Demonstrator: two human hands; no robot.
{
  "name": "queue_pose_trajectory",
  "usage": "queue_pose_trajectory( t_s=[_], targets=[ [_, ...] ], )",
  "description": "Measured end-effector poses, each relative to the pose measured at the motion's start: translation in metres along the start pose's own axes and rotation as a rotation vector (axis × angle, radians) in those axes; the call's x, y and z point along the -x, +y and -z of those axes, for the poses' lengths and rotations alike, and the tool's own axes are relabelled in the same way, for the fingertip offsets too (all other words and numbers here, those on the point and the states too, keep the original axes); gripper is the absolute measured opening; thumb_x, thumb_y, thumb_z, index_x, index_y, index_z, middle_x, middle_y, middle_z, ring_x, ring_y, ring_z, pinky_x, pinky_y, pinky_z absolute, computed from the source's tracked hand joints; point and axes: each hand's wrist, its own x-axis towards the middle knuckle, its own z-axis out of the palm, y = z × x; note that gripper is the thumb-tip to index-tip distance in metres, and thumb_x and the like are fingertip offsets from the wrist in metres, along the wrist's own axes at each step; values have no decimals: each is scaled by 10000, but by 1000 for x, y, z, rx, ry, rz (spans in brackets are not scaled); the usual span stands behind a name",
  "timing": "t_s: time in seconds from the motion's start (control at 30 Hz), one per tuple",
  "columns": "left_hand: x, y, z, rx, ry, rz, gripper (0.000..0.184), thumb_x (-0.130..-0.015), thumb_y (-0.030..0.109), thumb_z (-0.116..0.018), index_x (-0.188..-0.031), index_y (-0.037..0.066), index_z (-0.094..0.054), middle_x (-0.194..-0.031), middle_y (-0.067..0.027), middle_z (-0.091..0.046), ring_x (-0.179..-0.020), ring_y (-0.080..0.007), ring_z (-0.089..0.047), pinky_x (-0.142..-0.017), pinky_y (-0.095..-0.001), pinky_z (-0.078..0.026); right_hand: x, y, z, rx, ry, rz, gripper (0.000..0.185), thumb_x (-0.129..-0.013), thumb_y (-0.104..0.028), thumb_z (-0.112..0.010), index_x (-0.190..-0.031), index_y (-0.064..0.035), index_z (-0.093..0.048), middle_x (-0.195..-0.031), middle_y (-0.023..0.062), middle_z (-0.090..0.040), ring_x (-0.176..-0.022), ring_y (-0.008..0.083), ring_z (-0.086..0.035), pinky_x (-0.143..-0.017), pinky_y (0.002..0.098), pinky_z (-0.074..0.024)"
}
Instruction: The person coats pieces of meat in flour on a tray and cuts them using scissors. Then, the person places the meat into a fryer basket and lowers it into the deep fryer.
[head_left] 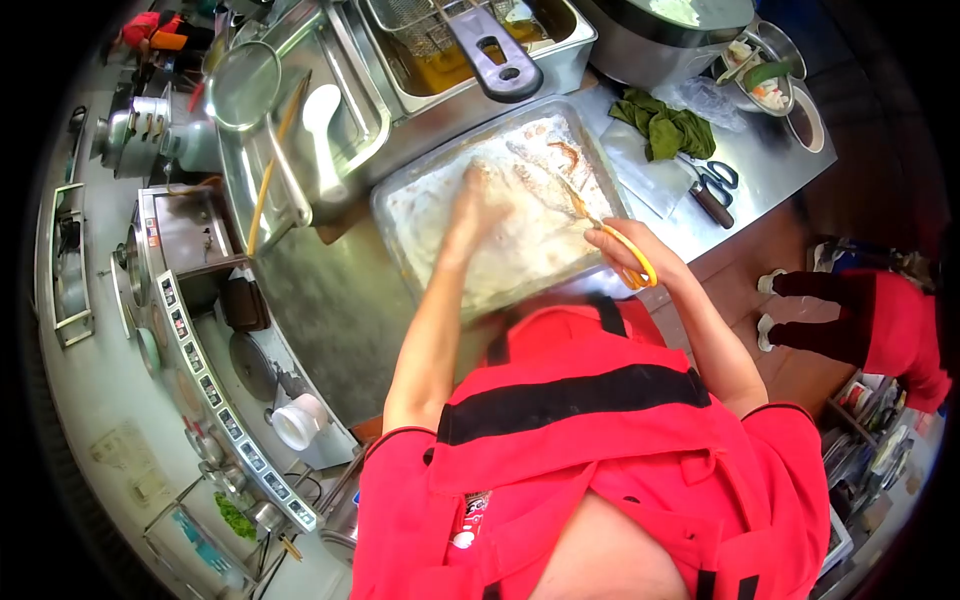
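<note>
A shallow metal tray [395, 215] lies in front of me, with white flour-like powder [450, 270] spread over its bottom. In it my left hand [474, 212] is low over the powder, its fingers smeared by motion, so I cannot tell whether they hold anything. At the tray's right edge my right hand [625, 245] grips yellow-handled scissors [640, 262], whose blades point up and left into the tray. Near the blade tips lies a long, powder-coated piece of food [545, 180], with a reddish-brown patch at its upper end; its kind is unclear.
Behind the tray stands a fryer [580, 50] with a black-handled basket [495, 60]. To the left, a steel pan [350, 150] holds a strainer [245, 85] and white spoon [322, 120]. A green cloth [665, 125] and dark-handled scissors [715, 185] lie right. Another person [890, 320] stands at right.
</note>
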Motion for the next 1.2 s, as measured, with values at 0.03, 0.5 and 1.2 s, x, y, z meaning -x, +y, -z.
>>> queue_pose_trajectory(
  t_s=[0.03, 0.5, 1.2],
  targets=[
    [2, 5, 3, -56, -13, 20, 726, -919, 266, -661, -1484, -33, -318, -1460, -194, -438, -1191, -273, -578, -1016, -377, -474, -1, 7, -5, -31, -16, -11, 498, -959, -480, -591, -754, -26, -568, -581, 43, -551, -539, 160, -570, -512, 321, -460],
    [-27, 22, -40, -676, -67, -109, 477, -933, 203, -536, -1317, -76, -490, -1218, -348, -582, -1162, -483, -552, -1025, -464, -435, 9, 3, -24, -29, -70, 50, 428, -972, -417, -593, -802, -26, -573, -582, 64, -539, -532, 168, -545, -518, 337, -443],
    [79, 27, 4, 889, -40, -249, 435, -975, 166, -586, -1378, 66, -456, -1231, -111, -611, -1089, -259, -625, -942, -418, -529, 29, 1, -25, 229, 148, 456, 792, -773, -432, -808, -1329, 25, -477, -1292, 241, -535, -1201, 389, -530, -1022, 426, -429]
  ],
)
